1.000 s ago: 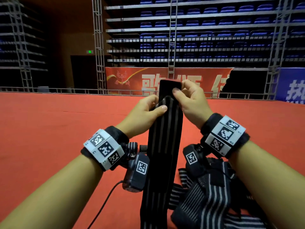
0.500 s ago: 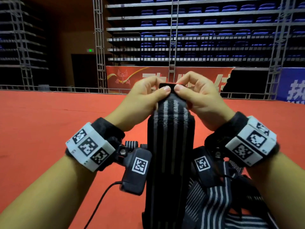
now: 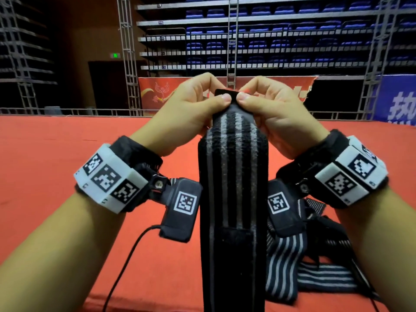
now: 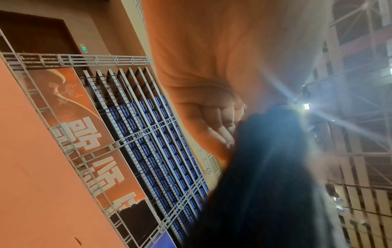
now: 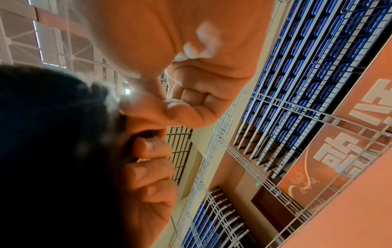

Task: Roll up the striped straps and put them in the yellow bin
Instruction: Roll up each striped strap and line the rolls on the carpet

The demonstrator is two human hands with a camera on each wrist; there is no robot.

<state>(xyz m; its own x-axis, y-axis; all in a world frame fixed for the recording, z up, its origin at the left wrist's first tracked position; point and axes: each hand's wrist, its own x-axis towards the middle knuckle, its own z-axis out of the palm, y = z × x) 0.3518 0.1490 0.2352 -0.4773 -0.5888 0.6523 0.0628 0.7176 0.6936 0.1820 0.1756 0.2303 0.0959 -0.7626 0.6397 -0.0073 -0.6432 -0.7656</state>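
Pinching the top end of a strap (image 3: 231, 167), the left hand (image 3: 191, 109) and right hand (image 3: 276, 113) are meeting thumb to thumb, each with fingers curled behind the black tab. That strap is hanging upright between the wrists, its grey stripes running down to a plain black patch. More straps (image 3: 315, 269) are lying in a loose heap just right of it on the red surface (image 3: 45, 176). Both wrist views are showing the fabric only as a dark blur
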